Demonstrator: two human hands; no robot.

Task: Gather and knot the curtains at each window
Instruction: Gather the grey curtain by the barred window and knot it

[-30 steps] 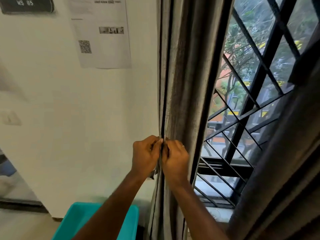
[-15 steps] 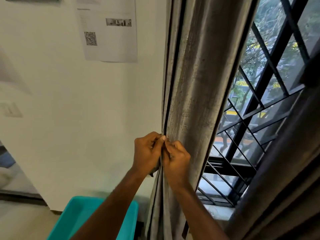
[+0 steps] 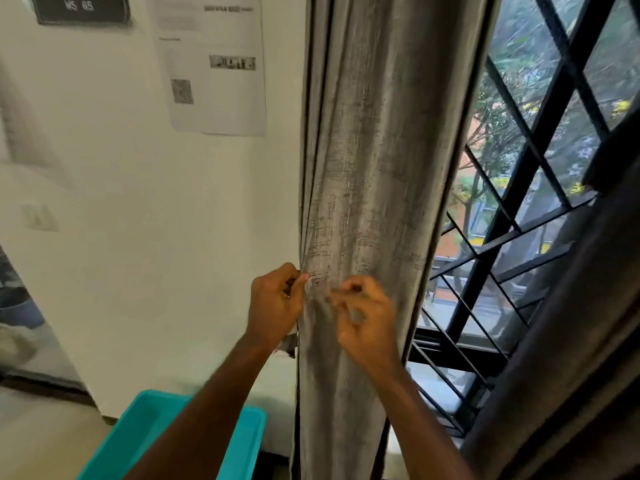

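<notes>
A grey curtain (image 3: 370, 161) hangs in folds at the left side of the window (image 3: 540, 209), reaching down past the sill. My left hand (image 3: 275, 306) pinches the curtain's left edge between thumb and fingers at about waist height. My right hand (image 3: 367, 315) is a short way to the right on the cloth, pinching a fold of the same curtain. A second, darker curtain (image 3: 568, 358) fills the lower right, close to the camera.
Black diagonal grille bars (image 3: 498, 244) cover the window. A white wall (image 3: 138, 220) with a taped paper sheet (image 3: 214, 64) and a dark sign (image 3: 81, 8) stands left. A teal plastic bin (image 3: 152, 431) sits on the floor below my left arm.
My two hands, pressed together on the curtain edge before, have drawn apart: the right hand has slid rightward across the cloth, spreading it. The camera view shifted slightly.
</notes>
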